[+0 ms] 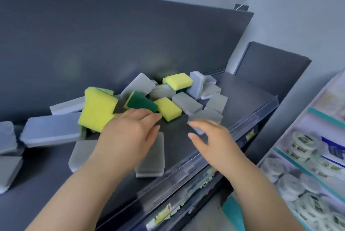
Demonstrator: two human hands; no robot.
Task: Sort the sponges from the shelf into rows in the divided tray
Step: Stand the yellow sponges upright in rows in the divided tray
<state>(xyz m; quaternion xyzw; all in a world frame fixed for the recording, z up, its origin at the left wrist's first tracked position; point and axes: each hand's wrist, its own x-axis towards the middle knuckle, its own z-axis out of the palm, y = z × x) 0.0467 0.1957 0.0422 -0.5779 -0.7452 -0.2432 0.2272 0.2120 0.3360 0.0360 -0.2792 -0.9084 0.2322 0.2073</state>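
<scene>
Several sponges lie jumbled on the dark shelf (242,96). A big yellow sponge (96,109) leans at the left, a yellow-and-green sponge (141,102) shows its green face in the middle, and a smaller yellow sponge (169,108) lies beside it. Grey sponges (186,102) surround them. My left hand (127,137) hovers with fingers stretched over a flat grey sponge (152,159), its fingertips near the green one. My right hand (214,141) is spread and relaxed just in front of another grey sponge (205,116), holding nothing. No divided tray is in view.
The shelf has a dark back panel (112,34) and a clear front lip (205,167) with price labels. A second rack (308,165) at the right holds several round white packets. More grey sponges (50,130) lie at the far left.
</scene>
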